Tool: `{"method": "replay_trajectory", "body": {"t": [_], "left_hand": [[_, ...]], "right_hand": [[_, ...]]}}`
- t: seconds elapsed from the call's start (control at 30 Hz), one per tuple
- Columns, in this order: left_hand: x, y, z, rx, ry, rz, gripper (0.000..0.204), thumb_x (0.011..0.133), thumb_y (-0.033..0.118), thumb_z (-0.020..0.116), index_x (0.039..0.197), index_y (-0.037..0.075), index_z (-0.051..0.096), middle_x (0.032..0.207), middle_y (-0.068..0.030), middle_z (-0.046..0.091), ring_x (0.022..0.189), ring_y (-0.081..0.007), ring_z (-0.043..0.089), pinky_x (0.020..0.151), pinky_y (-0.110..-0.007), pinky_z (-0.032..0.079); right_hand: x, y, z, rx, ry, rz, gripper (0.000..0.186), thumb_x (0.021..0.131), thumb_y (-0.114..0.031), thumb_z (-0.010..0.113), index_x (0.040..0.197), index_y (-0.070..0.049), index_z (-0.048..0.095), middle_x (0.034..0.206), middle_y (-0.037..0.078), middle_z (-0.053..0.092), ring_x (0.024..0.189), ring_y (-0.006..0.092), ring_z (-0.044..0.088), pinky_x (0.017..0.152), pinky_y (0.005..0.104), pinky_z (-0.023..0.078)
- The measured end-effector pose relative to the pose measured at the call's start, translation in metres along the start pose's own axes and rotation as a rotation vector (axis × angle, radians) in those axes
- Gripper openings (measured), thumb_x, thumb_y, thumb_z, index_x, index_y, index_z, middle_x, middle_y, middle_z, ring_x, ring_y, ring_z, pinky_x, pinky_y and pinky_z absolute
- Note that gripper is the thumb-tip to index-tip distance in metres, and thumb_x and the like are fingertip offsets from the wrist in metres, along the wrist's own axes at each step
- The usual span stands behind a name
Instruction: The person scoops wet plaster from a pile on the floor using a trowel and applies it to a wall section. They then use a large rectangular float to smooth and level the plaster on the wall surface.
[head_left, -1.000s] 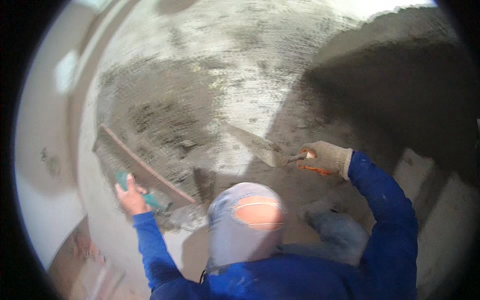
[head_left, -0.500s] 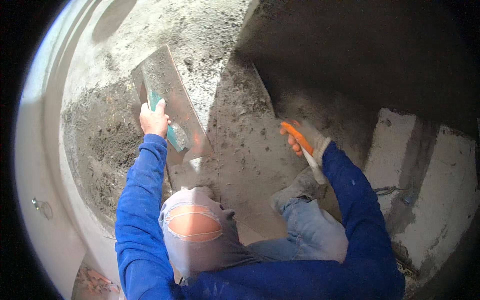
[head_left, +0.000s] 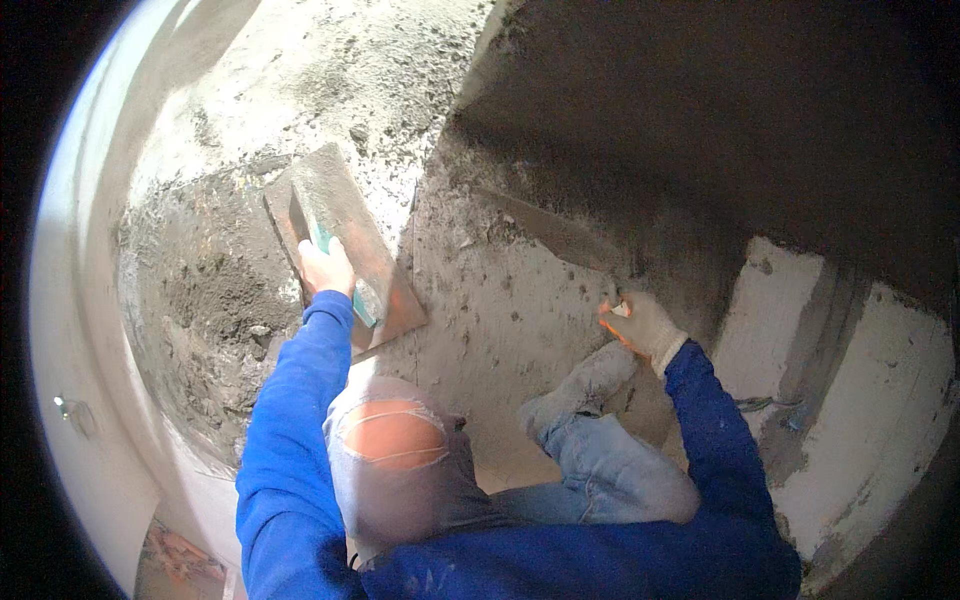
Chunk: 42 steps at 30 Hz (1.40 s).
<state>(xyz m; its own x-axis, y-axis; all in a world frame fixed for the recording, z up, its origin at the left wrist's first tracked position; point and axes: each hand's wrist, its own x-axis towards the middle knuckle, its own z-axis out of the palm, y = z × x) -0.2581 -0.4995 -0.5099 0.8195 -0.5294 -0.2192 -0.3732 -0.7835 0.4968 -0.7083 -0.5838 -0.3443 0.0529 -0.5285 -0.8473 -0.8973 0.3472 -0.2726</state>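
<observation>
In the upper left of the frame, the left hand (head_left: 325,268) grips the teal handle of a flat hawk board (head_left: 345,240). At centre right, the gloved right hand (head_left: 643,325) holds a trowel (head_left: 550,232), probably touching the dark wet plaster (head_left: 700,120).

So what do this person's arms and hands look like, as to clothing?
Both arms are in long, bright blue sleeves that reach the wrists, the left sleeve creased along the forearm. The right hand wears a pale knitted work glove with orange on the palm side, smeared with grey. The left hand looks ungloved, though the view is too coarse to be sure.
</observation>
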Motion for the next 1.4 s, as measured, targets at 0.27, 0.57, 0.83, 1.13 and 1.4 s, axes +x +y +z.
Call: {"method": "replay_trajectory", "body": {"t": [0.27,0.57,0.83,1.13,1.4], "left_hand": [[-0.015,0.033,-0.017,0.016,0.039,-0.044,0.03,0.084,0.022,0.065,0.098,-0.002,0.054,0.097,-0.0269,0.062,0.095,-0.0453,0.059,0.084,-0.05,0.046],[-0.019,0.036,-0.019,-0.01,0.037,-0.064,0.03,0.085,0.023,0.063,0.1,0.0,0.051,0.093,-0.0277,0.063,0.091,-0.0471,0.061,0.081,-0.053,0.047],[-0.019,0.034,-0.018,-0.023,0.037,-0.047,0.029,0.086,0.021,0.063,0.1,-0.001,0.049,0.09,-0.0292,0.063,0.088,-0.0481,0.061,0.078,-0.052,0.048],[-0.015,0.028,-0.014,0.009,0.048,-0.03,0.031,0.086,0.023,0.063,0.1,-0.001,0.048,0.088,-0.0299,0.063,0.086,-0.0488,0.061,0.076,-0.053,0.048],[-0.016,0.029,-0.012,0.015,0.051,-0.045,0.032,0.086,0.023,0.064,0.1,0.0,0.048,0.088,-0.0293,0.063,0.087,-0.0483,0.061,0.076,-0.053,0.049]], "right_hand": [[0.053,-0.047,-0.041,-0.52,0.269,-0.169,0.048,0.087,-0.045,0.064,0.104,-0.001,0.061,0.087,0.022,0.068,0.079,0.038,0.068,0.067,0.0466,0.054],[0.082,-0.106,-0.072,-0.465,0.238,-0.306,0.051,0.091,-0.049,0.058,0.109,-0.001,0.057,0.085,0.021,0.069,0.081,0.0372,0.069,0.069,0.0454,0.055],[0.084,-0.11,-0.073,-0.682,0.277,-0.222,0.048,0.093,-0.043,0.054,0.112,0.001,0.056,0.093,0.027,0.067,0.086,0.0429,0.067,0.074,0.0488,0.055],[0.099,-0.108,-0.08,-0.784,0.322,-0.34,0.043,0.091,-0.041,0.059,0.103,0.0,0.058,0.071,0.018,0.067,0.07,0.0354,0.068,0.066,0.0443,0.053],[0.097,-0.107,-0.079,-0.78,0.287,-0.246,0.045,0.092,-0.04,0.056,0.111,0.001,0.057,0.086,0.023,0.068,0.086,0.0397,0.067,0.077,0.0489,0.052]]}}
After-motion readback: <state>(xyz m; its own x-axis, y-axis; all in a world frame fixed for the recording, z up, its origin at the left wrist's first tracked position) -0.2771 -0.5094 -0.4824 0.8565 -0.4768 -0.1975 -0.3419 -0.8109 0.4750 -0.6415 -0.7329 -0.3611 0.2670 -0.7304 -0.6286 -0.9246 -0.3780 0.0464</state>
